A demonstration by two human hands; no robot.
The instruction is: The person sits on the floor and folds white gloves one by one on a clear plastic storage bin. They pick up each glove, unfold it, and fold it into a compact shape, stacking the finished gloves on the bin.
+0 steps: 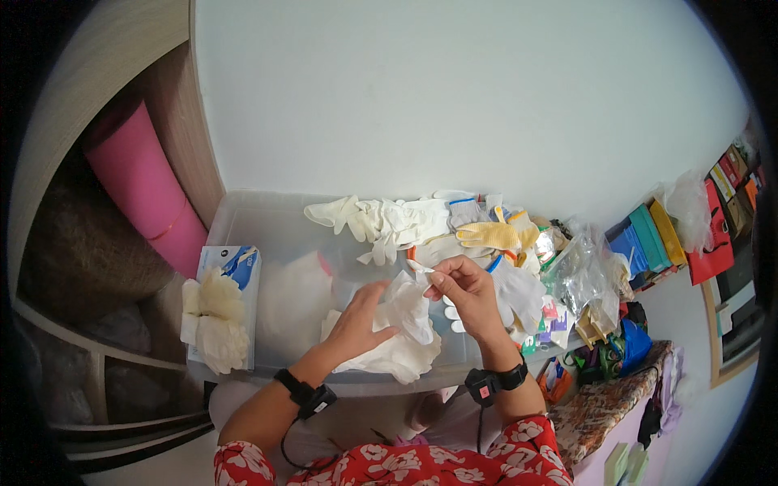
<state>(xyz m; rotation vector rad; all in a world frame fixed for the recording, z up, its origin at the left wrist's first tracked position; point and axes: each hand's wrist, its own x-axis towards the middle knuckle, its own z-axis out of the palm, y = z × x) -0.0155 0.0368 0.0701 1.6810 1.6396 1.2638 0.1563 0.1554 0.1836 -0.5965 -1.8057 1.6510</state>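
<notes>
While the right hand (459, 287) pinches the white glove (415, 312), right of the box (252, 298), the left hand (356, 322) lies loosely open beside it; for even handling, the left should ideally steady the loose portion under light tension.

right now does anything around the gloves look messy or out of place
Yes: toward the right end, crumpled clear plastic lies jumbled beside loose gloves, which looks untidy. I see no spill.
</notes>
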